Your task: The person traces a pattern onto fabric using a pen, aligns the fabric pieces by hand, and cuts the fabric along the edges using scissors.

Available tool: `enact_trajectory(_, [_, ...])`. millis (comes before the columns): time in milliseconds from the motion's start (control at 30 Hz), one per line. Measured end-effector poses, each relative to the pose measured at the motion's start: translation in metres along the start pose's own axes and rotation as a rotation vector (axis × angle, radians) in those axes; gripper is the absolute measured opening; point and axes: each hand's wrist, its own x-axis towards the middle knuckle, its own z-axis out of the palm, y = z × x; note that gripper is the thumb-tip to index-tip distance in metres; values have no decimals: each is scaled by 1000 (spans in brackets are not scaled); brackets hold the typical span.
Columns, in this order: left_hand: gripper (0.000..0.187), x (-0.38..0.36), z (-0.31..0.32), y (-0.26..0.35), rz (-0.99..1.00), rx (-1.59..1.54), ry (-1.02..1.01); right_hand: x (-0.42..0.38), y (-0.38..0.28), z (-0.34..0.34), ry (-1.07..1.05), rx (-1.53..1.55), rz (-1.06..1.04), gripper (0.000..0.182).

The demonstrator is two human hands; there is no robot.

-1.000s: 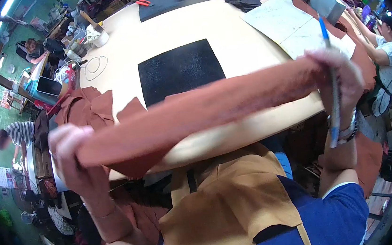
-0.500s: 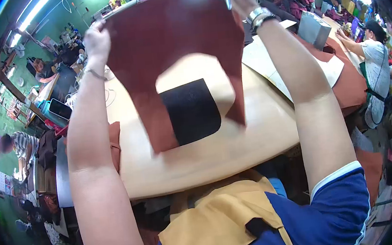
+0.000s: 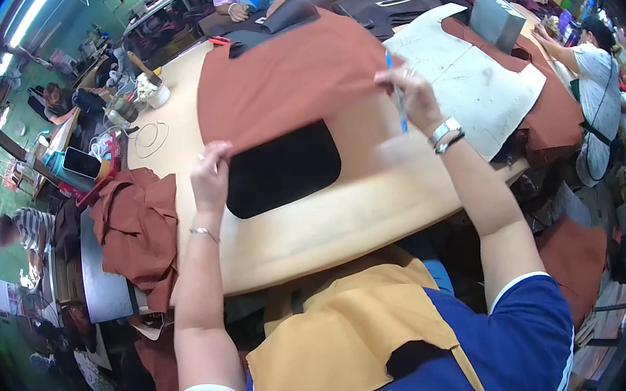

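A large brown leather piece lies spread over the far half of the pale table, partly covering a black mat. My left hand pinches the piece's near left edge. My right hand grips its near right edge and also holds a blue pen upright between the fingers. A watch and bracelet sit on my right wrist.
White paper patterns and a grey box lie to the right. A heap of brown leather scraps hangs at the table's left edge. A cup, cables and a phone crowd the far left. Other people work across and to the right.
The leather piece, held stretched near my body and then raised high in front of my face, has come down flat on the table over the black mat, both hands still on its edge.
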Motion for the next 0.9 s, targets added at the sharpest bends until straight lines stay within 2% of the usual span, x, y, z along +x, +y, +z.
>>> enact_trajectory(67, [20,-39,2,8,-128,69,-129,-40,17,15,-84,-76,-42,20])
enact_trajectory(100, [17,-53,-1,15,-128,143,-173,-55,8,11,-151,-187,-76,17])
enact_trajectory(200, [14,-81,-13,32,-176,184,-279,-93,-3,9,-167,-246,-113,17])
enact_trajectory(300, [13,-97,-28,47,-122,239,-343,-119,-17,-4,-281,-223,-48,19])
enact_trajectory(733, [21,-151,-56,97,-93,144,-322,-160,-74,-68,-385,-237,23,23])
enact_trajectory(767, [23,-152,-57,101,-88,134,-315,-163,-62,-75,-311,-189,73,30])
enact_trajectory(833, [21,-159,-57,101,-97,119,-318,-172,-35,-92,-47,-248,300,37])
enact_trajectory(900, [18,-162,-57,102,-105,98,-328,-179,13,-109,269,-436,515,47])
